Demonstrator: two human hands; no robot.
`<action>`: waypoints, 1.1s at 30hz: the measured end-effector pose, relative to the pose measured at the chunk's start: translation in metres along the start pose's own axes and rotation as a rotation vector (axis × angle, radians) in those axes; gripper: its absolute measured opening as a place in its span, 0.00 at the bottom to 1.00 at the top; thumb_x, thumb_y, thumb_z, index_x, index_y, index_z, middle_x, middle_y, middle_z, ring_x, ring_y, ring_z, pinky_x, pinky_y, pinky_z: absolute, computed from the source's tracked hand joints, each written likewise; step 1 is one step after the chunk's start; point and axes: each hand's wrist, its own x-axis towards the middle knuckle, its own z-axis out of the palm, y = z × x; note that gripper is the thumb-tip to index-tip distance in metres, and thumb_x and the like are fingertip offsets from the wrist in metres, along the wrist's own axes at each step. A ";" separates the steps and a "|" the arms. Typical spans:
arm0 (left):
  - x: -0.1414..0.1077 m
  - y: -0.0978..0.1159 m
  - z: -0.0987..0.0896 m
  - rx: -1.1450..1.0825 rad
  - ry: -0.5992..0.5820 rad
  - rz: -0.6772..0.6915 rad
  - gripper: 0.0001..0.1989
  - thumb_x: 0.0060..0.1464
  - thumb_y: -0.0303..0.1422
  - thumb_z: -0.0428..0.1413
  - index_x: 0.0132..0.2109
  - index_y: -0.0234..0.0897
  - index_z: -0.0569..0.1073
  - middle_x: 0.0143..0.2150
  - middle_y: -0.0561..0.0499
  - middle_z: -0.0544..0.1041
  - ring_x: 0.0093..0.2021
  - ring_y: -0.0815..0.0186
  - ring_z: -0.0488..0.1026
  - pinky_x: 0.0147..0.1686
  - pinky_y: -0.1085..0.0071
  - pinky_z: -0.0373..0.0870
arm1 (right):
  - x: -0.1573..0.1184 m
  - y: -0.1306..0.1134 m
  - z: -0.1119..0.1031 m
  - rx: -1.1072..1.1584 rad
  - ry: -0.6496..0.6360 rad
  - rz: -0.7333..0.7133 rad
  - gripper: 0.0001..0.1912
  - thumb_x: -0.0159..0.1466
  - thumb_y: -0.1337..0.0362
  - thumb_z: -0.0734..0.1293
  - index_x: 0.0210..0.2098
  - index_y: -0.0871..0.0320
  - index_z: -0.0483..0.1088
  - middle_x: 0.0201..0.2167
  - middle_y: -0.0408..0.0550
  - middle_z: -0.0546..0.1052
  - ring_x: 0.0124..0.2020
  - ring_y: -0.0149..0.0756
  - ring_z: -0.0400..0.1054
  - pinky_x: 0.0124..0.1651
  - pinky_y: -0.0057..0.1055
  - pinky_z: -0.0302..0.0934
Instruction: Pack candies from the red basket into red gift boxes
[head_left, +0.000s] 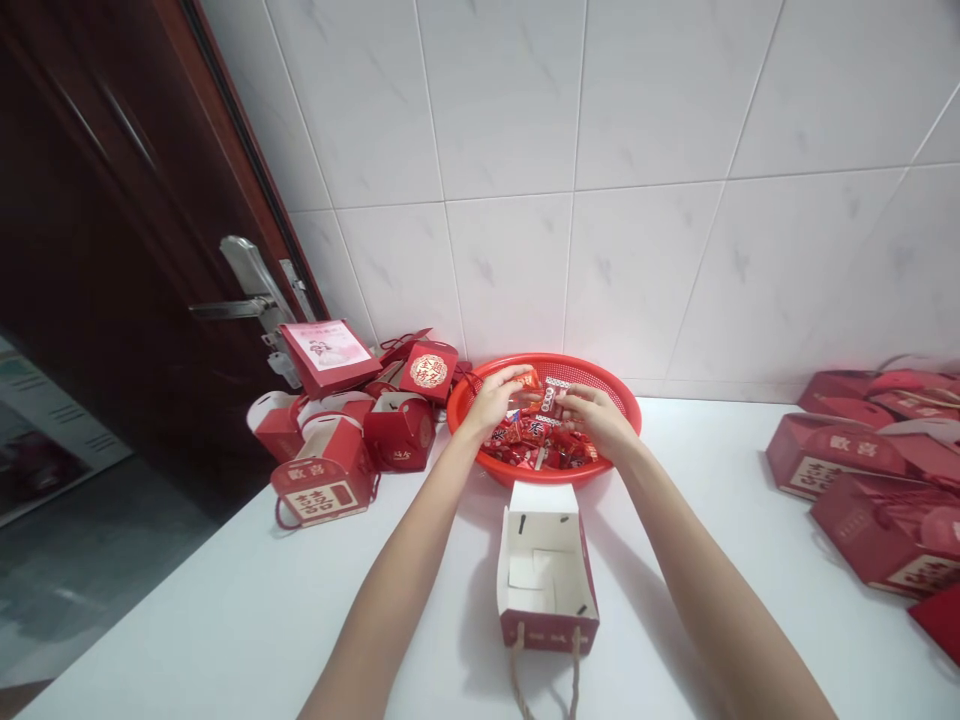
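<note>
A red plastic basket (pixel 621 388) holds a heap of wrapped candies (pixel 536 432) in red wrappers. Over its left part, my left hand (pixel 495 400) has its fingers closed on an orange-red wrapped candy (pixel 531 380). Opposite it, my right hand (pixel 598 415) is closed in a pinch above the candies, with a red-and-white wrapped candy (pixel 550 398) at its fingertips. The fingers partly hide both candies. In front of the basket, between my forearms, stands an open red gift box (pixel 551 632) with a white inside and a rope handle; no candy shows in it.
Several red gift boxes (pixel 322 478) are piled at the left, near the dark door (pixel 150 250) with its metal handle (pixel 232 308). More red boxes (pixel 840 452) stand along the right. The white table (pixel 240 600) meets a tiled wall (pixel 510 270) behind the basket.
</note>
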 end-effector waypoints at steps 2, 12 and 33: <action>0.000 -0.001 0.000 0.012 0.028 0.004 0.16 0.53 0.28 0.55 0.50 0.34 0.77 0.54 0.42 0.78 0.44 0.58 0.80 0.49 0.59 0.75 | 0.000 -0.001 0.000 -0.001 -0.004 0.000 0.09 0.51 0.64 0.75 0.28 0.59 0.73 0.22 0.41 0.71 0.24 0.27 0.63 0.28 0.26 0.64; 0.002 -0.003 -0.003 0.009 0.048 0.039 0.12 0.52 0.26 0.57 0.45 0.37 0.74 0.40 0.50 0.80 0.31 0.68 0.78 0.41 0.68 0.76 | -0.004 -0.005 0.001 -0.029 0.025 0.025 0.06 0.52 0.67 0.73 0.26 0.59 0.71 0.22 0.42 0.71 0.26 0.28 0.65 0.28 0.24 0.64; 0.002 -0.003 -0.004 0.111 0.073 0.173 0.07 0.48 0.35 0.61 0.33 0.36 0.77 0.31 0.53 0.79 0.29 0.69 0.75 0.37 0.71 0.74 | -0.006 -0.007 0.002 -0.033 0.066 0.009 0.06 0.52 0.72 0.73 0.29 0.59 0.73 0.29 0.45 0.75 0.31 0.32 0.72 0.27 0.23 0.66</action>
